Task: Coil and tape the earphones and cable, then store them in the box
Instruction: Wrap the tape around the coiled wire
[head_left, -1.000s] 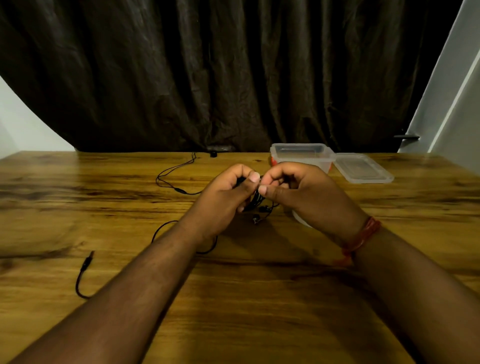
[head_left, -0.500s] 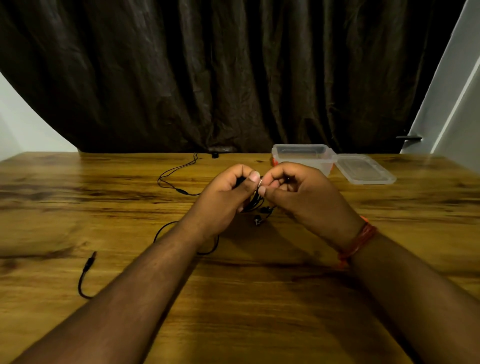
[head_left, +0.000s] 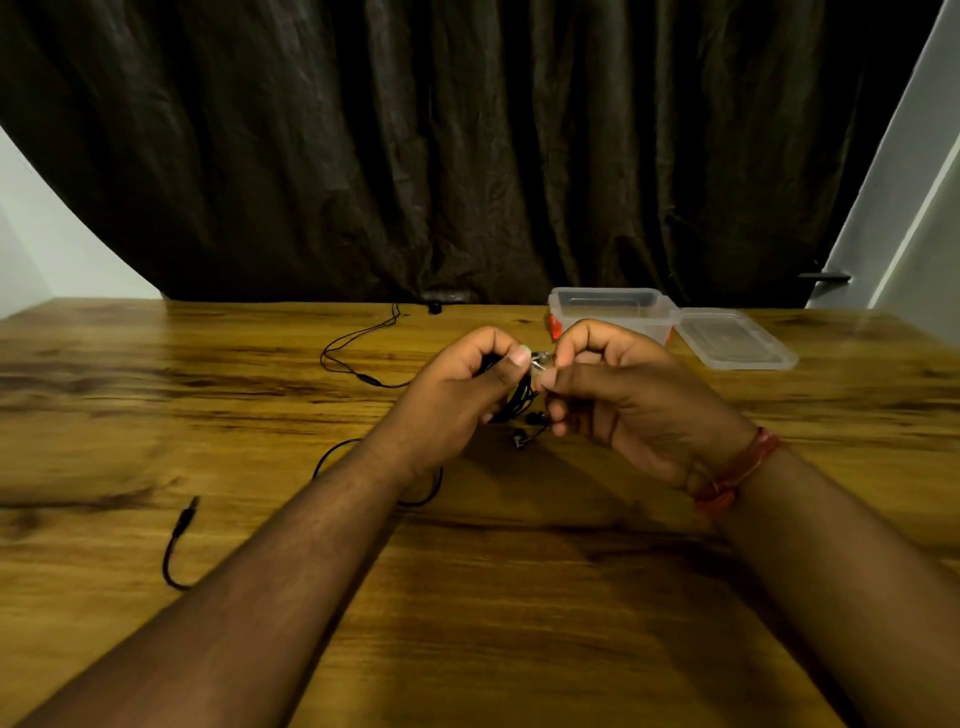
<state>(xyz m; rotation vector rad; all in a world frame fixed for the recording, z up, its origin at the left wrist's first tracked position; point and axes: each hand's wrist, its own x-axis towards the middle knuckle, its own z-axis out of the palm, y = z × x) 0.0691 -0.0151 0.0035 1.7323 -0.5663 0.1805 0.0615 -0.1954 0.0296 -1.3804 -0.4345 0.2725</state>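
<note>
Both hands meet above the middle of the desk (head_left: 519, 597), knuckles up and fingers curled in. The left hand (head_left: 457, 395) has its grip closed round a small bundle of black earphones (head_left: 522, 397), thumb pressed on top, with loops of wire hanging out below the fist and two earbuds dangling just under it. The right hand (head_left: 618, 395) pinches thumb against forefinger on a small shiny bit (head_left: 540, 359) right at the top of the bundle — it may be tape, but it is too small and glary to tell. How many turns the bundle has is hidden inside the left palm. A second black cable (head_left: 358, 364) lies loose on the desk: one stretch curves off toward the far edge, another loop passes under the left wrist, and a plug end (head_left: 182, 525) lies well apart on the near left; whether these stretches join is hidden by the forearm. The clear box (head_left: 613, 306) stands open behind the right hand, partly covered by it, with its lid (head_left: 732, 340) flat on the desk just beside it — a red wristband (head_left: 737, 470) circles the right wrist.
</note>
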